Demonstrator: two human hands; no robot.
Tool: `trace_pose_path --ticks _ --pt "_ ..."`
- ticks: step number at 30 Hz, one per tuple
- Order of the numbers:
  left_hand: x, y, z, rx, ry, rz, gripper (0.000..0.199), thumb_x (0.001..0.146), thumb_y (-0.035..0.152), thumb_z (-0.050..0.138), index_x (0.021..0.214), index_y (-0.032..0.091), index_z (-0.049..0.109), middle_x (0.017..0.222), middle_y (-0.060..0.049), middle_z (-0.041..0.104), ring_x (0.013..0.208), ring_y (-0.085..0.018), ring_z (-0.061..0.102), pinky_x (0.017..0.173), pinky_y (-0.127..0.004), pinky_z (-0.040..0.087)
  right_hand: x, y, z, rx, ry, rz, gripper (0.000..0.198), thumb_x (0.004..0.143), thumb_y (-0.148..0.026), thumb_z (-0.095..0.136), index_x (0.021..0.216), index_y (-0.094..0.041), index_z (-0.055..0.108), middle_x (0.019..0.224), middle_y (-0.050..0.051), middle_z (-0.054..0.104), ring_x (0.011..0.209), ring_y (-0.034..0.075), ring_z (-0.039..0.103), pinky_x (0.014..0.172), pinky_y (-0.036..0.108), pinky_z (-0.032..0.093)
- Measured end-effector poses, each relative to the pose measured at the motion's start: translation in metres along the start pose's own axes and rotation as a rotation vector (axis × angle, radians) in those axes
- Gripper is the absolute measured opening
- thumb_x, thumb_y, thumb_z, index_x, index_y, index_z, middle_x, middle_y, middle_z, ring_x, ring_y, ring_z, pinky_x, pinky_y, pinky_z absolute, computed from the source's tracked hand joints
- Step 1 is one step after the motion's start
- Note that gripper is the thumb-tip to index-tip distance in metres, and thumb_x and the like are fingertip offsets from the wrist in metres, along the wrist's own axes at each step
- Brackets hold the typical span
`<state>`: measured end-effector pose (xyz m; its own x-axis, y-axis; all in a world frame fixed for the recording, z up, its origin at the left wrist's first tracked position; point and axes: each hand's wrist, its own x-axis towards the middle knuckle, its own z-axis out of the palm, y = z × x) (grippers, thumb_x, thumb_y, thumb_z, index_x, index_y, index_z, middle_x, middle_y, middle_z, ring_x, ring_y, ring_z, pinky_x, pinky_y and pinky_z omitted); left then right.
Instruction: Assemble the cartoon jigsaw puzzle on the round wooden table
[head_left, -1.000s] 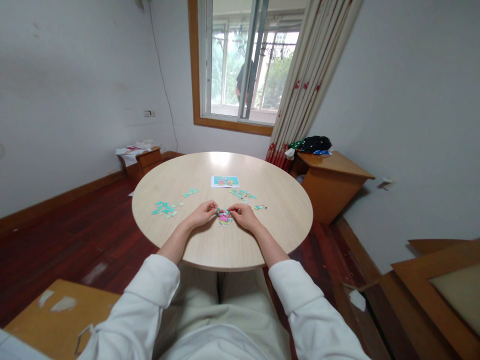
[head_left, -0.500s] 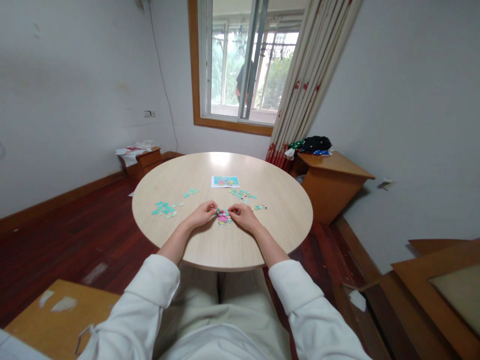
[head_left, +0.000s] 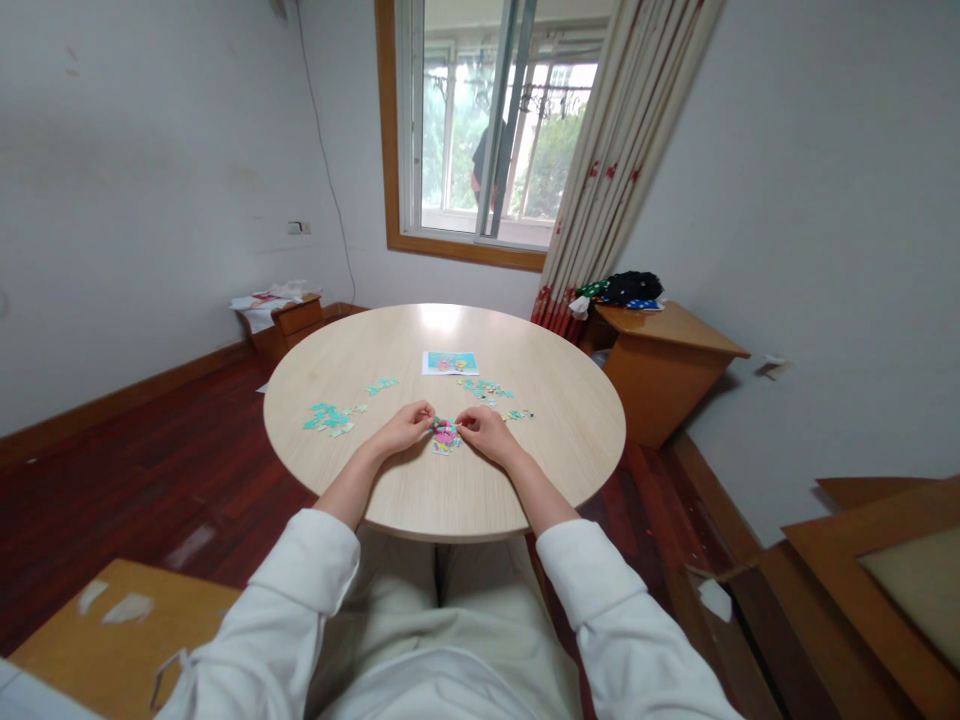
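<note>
A small, partly joined jigsaw puzzle (head_left: 445, 437), pink in the middle with teal and yellowish parts, lies near the front of the round table. My left hand (head_left: 407, 427) pinches at its upper left edge, thumb and fingertips together. On the opposite side, my right hand (head_left: 484, 433) has its fingers closed at the upper right edge. Any single piece between the fingertips is too small to make out. Beyond the hands lies a printed picture sheet (head_left: 450, 363) with pink and yellow figures on teal.
Loose teal pieces (head_left: 326, 419) lie left on the round table (head_left: 442, 500), with a smaller group (head_left: 382, 385) behind them. Mixed pieces (head_left: 486, 391) are spread at the right. A wooden cabinet (head_left: 652, 370) bearing cloths stands beyond the table's right edge. Someone is partly visible through the window.
Both hands stay in nearly the same place. The joined puzzle section has shifted very slightly between them.
</note>
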<state>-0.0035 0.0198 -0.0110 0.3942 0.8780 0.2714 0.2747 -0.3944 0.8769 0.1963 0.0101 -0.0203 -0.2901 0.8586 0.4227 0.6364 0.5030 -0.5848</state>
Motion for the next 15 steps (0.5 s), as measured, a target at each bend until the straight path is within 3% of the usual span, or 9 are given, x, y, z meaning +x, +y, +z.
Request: trace_pose_path --ticks 15 --pt "0.0006 -0.0007 0.0006 0.001 0.004 -0.01 0.01 0.073 0.024 0.054 0.071 0.016 0.049 0.064 0.001 0.051 0.06 -0.011 0.046 0.061 -0.023 0.036 -0.0011 -0.0054 -0.0012 -0.023 0.052 -0.015 0.009 0.075 -0.017 0.057 0.076 -0.017 0.066 0.071 0.002 0.062 0.07 0.013 0.053 0.069 0.026 0.041"
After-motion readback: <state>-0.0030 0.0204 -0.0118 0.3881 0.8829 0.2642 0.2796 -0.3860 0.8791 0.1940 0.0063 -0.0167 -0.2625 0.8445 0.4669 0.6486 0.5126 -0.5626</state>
